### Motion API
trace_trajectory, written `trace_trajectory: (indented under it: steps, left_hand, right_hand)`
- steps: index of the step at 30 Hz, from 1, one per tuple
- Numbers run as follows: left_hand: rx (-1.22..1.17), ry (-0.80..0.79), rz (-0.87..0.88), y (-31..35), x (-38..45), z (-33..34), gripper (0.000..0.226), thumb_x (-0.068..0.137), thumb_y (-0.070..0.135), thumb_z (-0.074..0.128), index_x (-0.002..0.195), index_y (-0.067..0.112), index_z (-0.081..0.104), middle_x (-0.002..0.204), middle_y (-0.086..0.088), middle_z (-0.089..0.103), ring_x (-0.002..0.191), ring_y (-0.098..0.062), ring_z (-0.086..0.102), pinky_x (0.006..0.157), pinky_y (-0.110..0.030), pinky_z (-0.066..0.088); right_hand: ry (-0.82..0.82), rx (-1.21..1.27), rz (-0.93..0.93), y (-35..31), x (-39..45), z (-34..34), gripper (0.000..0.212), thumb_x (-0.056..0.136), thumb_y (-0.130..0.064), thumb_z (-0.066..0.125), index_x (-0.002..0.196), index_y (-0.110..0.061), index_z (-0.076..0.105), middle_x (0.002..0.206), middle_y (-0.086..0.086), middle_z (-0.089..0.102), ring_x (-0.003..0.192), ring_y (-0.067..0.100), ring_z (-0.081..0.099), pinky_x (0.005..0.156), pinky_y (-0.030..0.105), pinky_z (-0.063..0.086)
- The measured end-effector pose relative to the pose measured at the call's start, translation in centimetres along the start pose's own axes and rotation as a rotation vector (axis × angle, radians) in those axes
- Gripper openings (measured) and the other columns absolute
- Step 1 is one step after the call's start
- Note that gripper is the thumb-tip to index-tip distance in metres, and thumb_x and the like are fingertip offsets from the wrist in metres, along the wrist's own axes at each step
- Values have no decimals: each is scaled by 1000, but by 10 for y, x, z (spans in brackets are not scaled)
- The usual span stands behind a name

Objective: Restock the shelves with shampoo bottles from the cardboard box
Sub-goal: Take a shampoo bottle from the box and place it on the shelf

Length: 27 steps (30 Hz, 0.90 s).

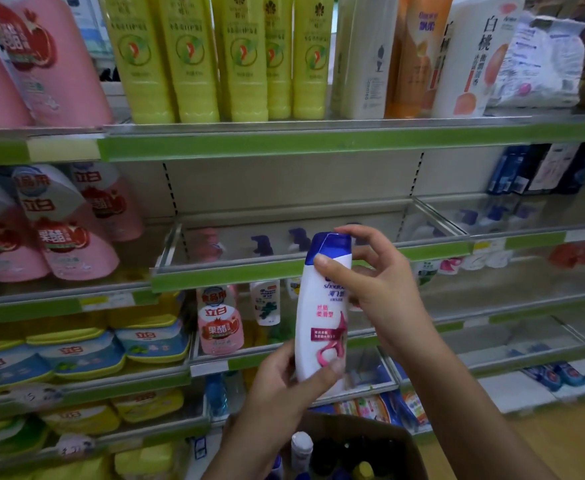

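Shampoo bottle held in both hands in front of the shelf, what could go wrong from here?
The shampoo bottle is held only by fingertips: left hand at its base, right hand near the blue cap. It could slip into the cardboard box below. The clear shelf lip might also catch its base going in.

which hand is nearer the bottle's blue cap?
Right. The right hand grips the shampoo bottle just under the blue cap; the left hand holds its base.

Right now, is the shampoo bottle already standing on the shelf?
No, both hands, left and right, hold the shampoo bottle in the air before the shelf.
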<state>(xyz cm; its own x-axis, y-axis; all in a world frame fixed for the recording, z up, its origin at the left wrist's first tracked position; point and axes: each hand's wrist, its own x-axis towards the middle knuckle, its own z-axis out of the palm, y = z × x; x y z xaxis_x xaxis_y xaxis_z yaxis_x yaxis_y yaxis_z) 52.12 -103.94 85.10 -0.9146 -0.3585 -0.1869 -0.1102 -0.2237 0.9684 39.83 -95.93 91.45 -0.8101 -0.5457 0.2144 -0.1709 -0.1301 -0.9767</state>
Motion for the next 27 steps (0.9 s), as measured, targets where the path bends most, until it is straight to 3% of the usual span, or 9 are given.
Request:
trace_trajectory:
  steps: [2,5,9,11,15,20,24,27]
  left_hand:
    - [39,59,28,0,1,0,43,65,29,78,106,25,65,97,7,73,96,-10,67,84,-28,54]
    - [-23,155,54,-6,3,-7,41,65,21,79,103,20,65,95,3,74,93,-13,69,85,-33,55]
    - [-6,214,96,-7,9,-30,45,59,25,78,101,18,65,95,3,74,94,-15,69,83,-31,54]
    - [49,220,114,-2,17,-46,41,66,17,78,104,21,62,96,5,74,94,-12,69,84,-32,54]
    - [156,231,133,9,44,-83,57,71,9,77,119,25,51,105,3,71,99,-13,67,88,-38,54]
    - [263,287,171,34,89,-141,49,71,11,78,108,32,54,104,3,69,96,-11,66,86,-36,54]
    - [441,337,235,59,126,-183,55,69,15,81,118,20,56,105,5,68,98,-11,64,82,-31,53]
    - [492,361,280,72,151,-204,54,67,10,82,115,14,58,102,3,68,94,-11,64,81,-27,52]
  right_hand:
    - [-59,-14,-8,3,4,1,48,69,-32,75,114,-31,58,104,5,67,83,19,72,65,31,59]
    - [-203,99,45,10,9,3,47,85,-26,65,129,-30,51,107,8,69,92,19,71,75,33,59]
    - [-339,143,156,27,18,21,48,76,-26,68,123,-18,59,109,9,71,98,23,70,82,40,56]
    - [-338,137,175,35,27,35,43,76,-26,70,117,-15,63,106,8,72,97,23,71,78,37,57]
    - [-284,179,147,45,57,67,23,82,-15,68,105,-14,69,97,6,75,88,19,72,67,28,56]
    - [-266,196,88,54,108,111,28,85,-12,67,113,-9,66,106,11,72,98,23,70,80,38,57]
    - [-280,272,64,59,151,144,22,90,-10,61,112,-10,63,105,8,69,91,17,68,77,34,58]
    - [-272,281,49,62,179,162,18,91,-9,60,108,-5,63,98,8,69,87,18,69,81,38,58]
